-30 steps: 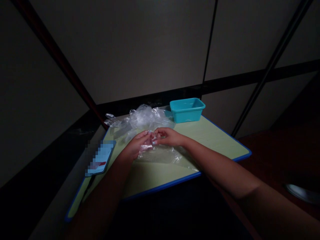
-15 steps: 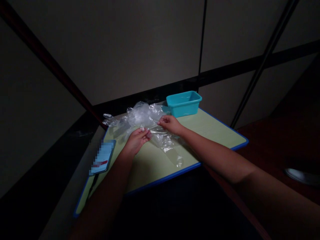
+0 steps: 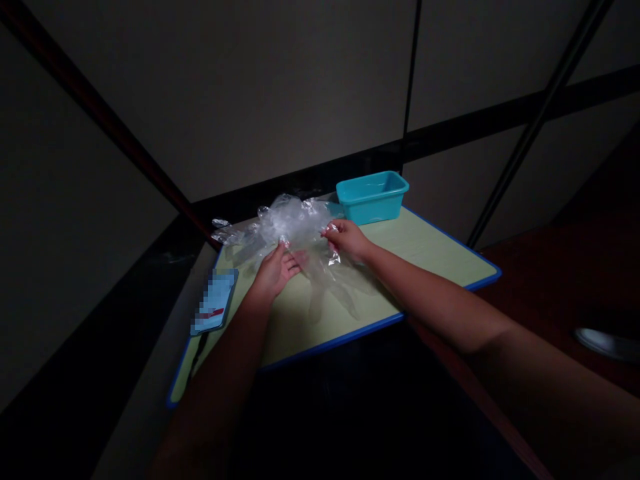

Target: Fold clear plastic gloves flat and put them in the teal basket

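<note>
On my feed, a clear glove [image 3: 320, 280] droops nearward over the table [image 3: 430, 257], its cuff apparently spread because the left hand [image 3: 276, 270] and right hand [image 3: 349, 239] pinch opposite sides. Beyond, a crumpled plastic heap [image 3: 293, 219] lies beside the blue tub [image 3: 374, 205].

Blue-edged pale yellow table [image 3: 435, 253], crumpled clear plastic [image 3: 293, 217], turquoise tub [image 3: 374, 205] near far edge, phone [image 3: 223, 303] along left edge

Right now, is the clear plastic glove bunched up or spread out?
Spread out: the clear plastic glove stretches between left hand and right hand, its finger-shaped ends splayed apart.
</note>
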The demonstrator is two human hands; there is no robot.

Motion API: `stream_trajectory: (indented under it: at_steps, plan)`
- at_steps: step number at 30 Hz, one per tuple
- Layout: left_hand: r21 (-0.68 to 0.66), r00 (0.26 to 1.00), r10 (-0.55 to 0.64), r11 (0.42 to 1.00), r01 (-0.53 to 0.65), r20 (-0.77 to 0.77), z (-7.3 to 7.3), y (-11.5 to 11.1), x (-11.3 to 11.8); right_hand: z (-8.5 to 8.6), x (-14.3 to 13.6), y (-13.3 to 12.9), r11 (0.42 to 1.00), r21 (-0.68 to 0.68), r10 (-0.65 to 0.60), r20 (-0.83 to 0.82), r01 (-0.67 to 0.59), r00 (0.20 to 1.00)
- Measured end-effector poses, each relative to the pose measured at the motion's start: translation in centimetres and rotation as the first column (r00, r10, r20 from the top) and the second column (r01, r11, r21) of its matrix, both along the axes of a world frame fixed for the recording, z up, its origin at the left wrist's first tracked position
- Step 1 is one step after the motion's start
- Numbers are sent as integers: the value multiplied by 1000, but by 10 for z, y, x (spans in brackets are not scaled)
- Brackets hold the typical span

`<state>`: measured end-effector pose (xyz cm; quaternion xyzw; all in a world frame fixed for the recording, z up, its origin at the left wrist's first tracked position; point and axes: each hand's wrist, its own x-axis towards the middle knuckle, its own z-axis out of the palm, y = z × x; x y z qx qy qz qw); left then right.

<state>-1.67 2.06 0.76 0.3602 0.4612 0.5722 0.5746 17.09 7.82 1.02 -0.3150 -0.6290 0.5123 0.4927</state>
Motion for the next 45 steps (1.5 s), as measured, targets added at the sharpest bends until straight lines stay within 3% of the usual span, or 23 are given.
stream_trajectory:
  at_steps: [3, 9, 16, 23, 28, 33, 37, 41, 43, 45]
  plan:
    - [-5, 998, -64, 998, 64, -13, -2, -3, 11, -1, -3, -3, 1000, 7, 5, -1, -5, 1000]
    - [37, 999, -39, 999, 39, 7, -6, -1, 13, 1, -3, -6, 986, 6, 166, -30, -166, 986]
    - [-66, 982, -168, 984, 163, -89, 2, -3, -6, 3, 3, 6, 999, -23, 37, -113, -40, 993]
    - [-216, 978, -130, 972, 93, -161, 9, -6, -17, 9, 6, 5, 983, -182, -17, -93, 0, 995]
    - [-245, 984, -109, 967, 71, -144, 11, -3, -32, 14, 7, 0, 960, -274, 49, -47, -61, 998]
    - [-244, 917, -82, 970, -16, -389, 8, 0, -41, 24, 11, -9, 926, -327, 191, -21, -188, 981]
    - [-212, 875, -87, 977, -18, -476, 5, -1, -38, 24, 12, -6, 919, -383, 135, 86, -92, 987]
    - [-138, 846, -193, 980, 142, -498, 7, -5, -33, 17, 14, 6, 909, -412, 16, 195, 67, 981]
    - [-98, 831, -255, 966, 238, -495, 9, -8, -30, 15, 16, 12, 929, -319, -79, 329, 189, 941]
    - [-81, 830, -308, 949, 306, -465, 12, -12, -27, 14, 18, 16, 947, -99, -228, 468, 307, 854]
